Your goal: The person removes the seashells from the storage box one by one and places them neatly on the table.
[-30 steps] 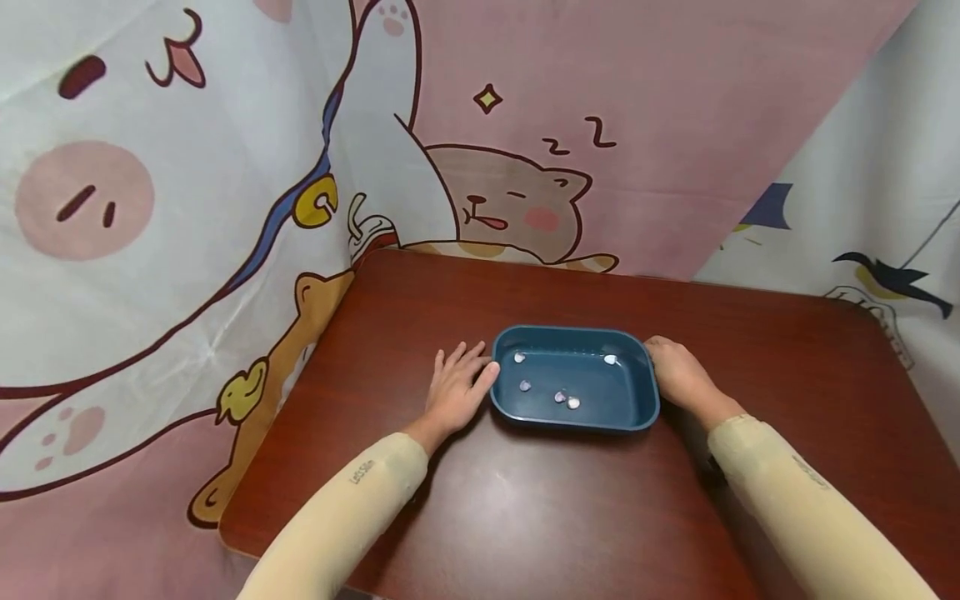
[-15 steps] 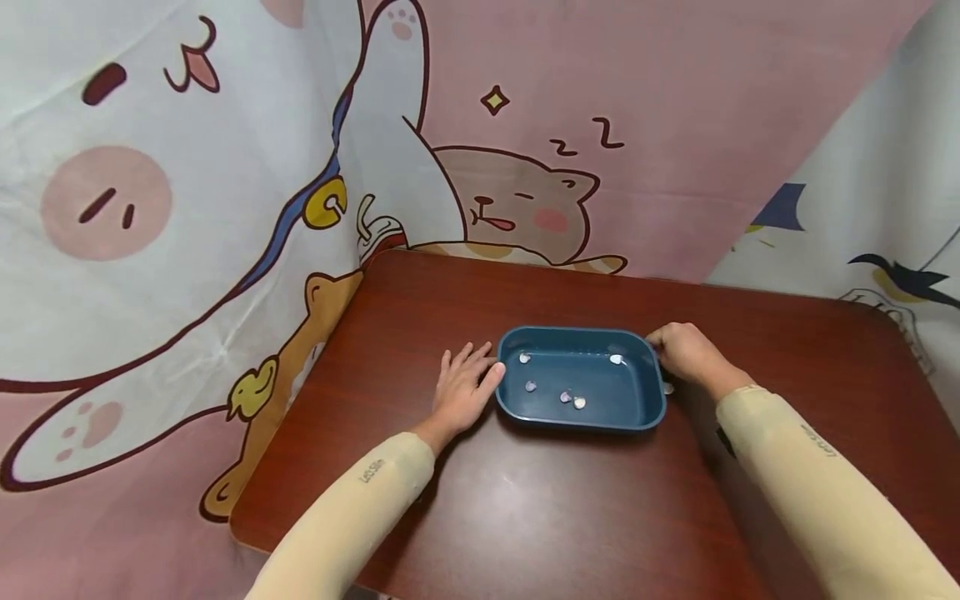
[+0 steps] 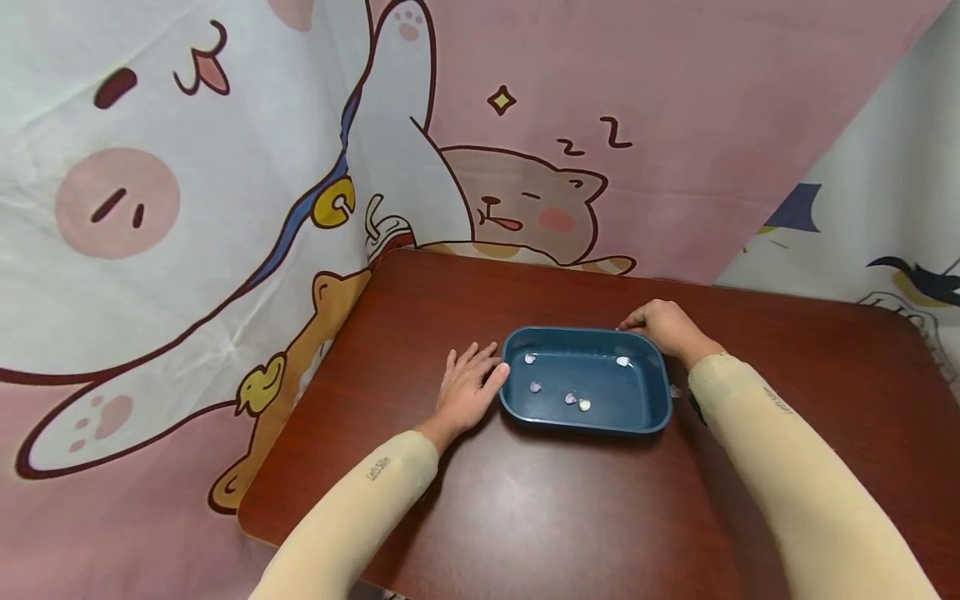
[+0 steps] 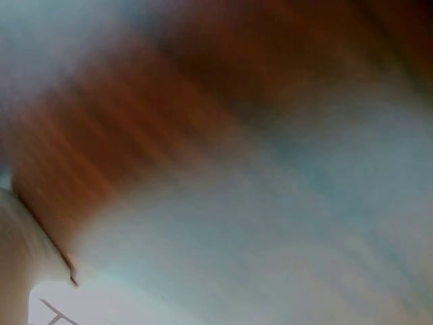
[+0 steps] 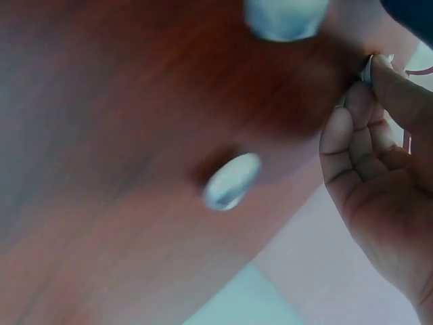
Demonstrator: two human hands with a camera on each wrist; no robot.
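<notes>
A dark blue rectangular tray (image 3: pixel 551 333) sits on the table with several small white and purplish seashells (image 3: pixel 584 405) on its floor. My left hand (image 3: pixel 463 392) rests at the tray's left end, fingers spread and fairly straight, thumb at the rim. Behind the tray's far right corner is my right hand (image 3: pixel 667 327); in the right wrist view its thumb and fingertips pinch a small pale seashell (image 5: pixel 367 70), mostly covered by the fingers. On the table in that view lie two more pale shells, an oval shell (image 5: pixel 232 181) and a larger-looking shell (image 5: pixel 287 17). The left wrist view is a blur.
The reddish-brown wooden table (image 3: pixel 480 508) has rounded corners. One shell (image 3: pixel 675 391) lies just outside the tray's right end. A printed cartoon cloth (image 3: pixel 675 125) hangs along the table's back and left sides.
My right hand has moved from the tray's right end to behind its far right corner, uncovering a shell on the table there. The left hand stays at the tray's left end.
</notes>
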